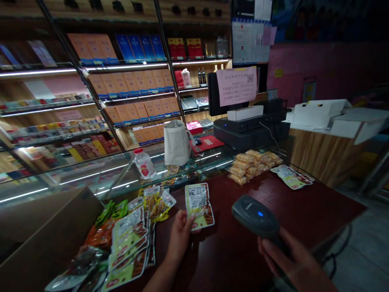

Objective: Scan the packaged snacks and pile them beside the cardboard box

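- Head view: the left hand (pixel 180 237) has its fingers shut on a snack packet (pixel 199 206), held up over the surface (pixel 243 202).
- The right hand (pixel 291 255) has its fingers shut around a scanner (pixel 255 215), just right of the packet.
- More packets (pixel 129 243) lie in a pile left of the left fingers.

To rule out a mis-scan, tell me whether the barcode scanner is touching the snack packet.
Apart. The head view plainly shows dark counter between the barcode scanner in the right hand and the snack packet in the left hand.
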### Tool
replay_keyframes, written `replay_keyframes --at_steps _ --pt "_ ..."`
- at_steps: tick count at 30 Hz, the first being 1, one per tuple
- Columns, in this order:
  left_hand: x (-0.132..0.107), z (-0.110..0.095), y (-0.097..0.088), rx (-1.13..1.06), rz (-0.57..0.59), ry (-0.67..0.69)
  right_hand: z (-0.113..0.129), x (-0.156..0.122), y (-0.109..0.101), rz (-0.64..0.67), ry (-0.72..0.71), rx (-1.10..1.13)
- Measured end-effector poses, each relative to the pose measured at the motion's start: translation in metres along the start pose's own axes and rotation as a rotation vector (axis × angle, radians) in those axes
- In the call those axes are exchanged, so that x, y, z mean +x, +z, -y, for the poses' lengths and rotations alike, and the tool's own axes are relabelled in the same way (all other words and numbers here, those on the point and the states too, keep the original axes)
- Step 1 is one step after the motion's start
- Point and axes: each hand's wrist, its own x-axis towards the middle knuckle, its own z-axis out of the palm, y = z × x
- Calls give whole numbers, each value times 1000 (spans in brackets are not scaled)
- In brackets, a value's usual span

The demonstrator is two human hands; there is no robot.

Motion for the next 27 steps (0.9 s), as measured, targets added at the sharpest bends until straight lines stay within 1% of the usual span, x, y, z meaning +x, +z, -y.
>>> replay_keyframes --at_steps 2,4,8,12,17,21,24,27 --pt "1 1 -3 5 -8 49 2 3 11 45 -11 -9" --pt "3 2 -6 4 1 68 2 7 21 81 -30 -19" --pt "4 7 -10 -21 33 42 0 14 36 107 -43 -12" --pt "4 12 -9 -33 71 19 0 20 48 105 -57 10" --pt "0 13 -6 -8 97 44 0 24 56 161 -62 48" --pt "-2 12 -5 11 88 28 0 24 61 149 -81 12" --pt "-2 15 -6 50 88 86 -1 24 62 120 -71 9" --pt "-2 17 -7 133 78 148 -1 21 63 93 -53 25"
